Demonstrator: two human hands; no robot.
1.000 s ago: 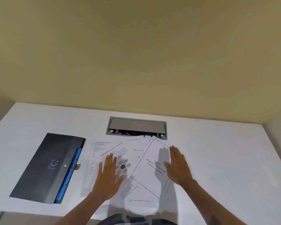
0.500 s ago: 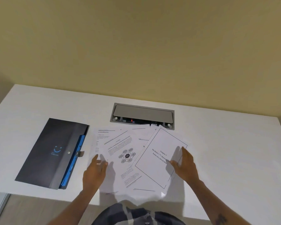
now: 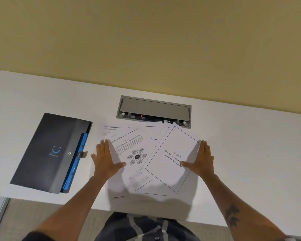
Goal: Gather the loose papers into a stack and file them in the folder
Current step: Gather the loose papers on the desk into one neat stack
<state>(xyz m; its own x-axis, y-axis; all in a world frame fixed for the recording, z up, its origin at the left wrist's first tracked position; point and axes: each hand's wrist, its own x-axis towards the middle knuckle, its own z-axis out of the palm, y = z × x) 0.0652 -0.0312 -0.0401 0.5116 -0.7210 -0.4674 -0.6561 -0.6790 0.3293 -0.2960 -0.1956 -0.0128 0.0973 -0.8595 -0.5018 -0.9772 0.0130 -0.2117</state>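
Several loose printed papers (image 3: 147, 171) lie fanned and overlapping on the white desk (image 3: 250, 153), in front of me. The top sheet (image 3: 172, 159) is a framed title page, tilted. A sheet with a circular diagram (image 3: 136, 156) lies left of it. My left hand (image 3: 105, 160) rests flat, fingers spread, on the left side of the spread. My right hand (image 3: 201, 160) lies flat at the right edge of the top sheet, thumb on the paper. A dark grey folder (image 3: 47, 153) with blue inner pockets and a snap clasp lies closed to the left, apart from the papers.
A grey cable hatch (image 3: 154, 110) is set into the desk behind the papers; the far sheets reach its front edge. A yellow wall rises behind the desk. The desk's near edge runs just below the papers.
Both hands have moved outward to the left and right sides of the paper spread and opened flat. The camera has tilted down, closer to the desk.
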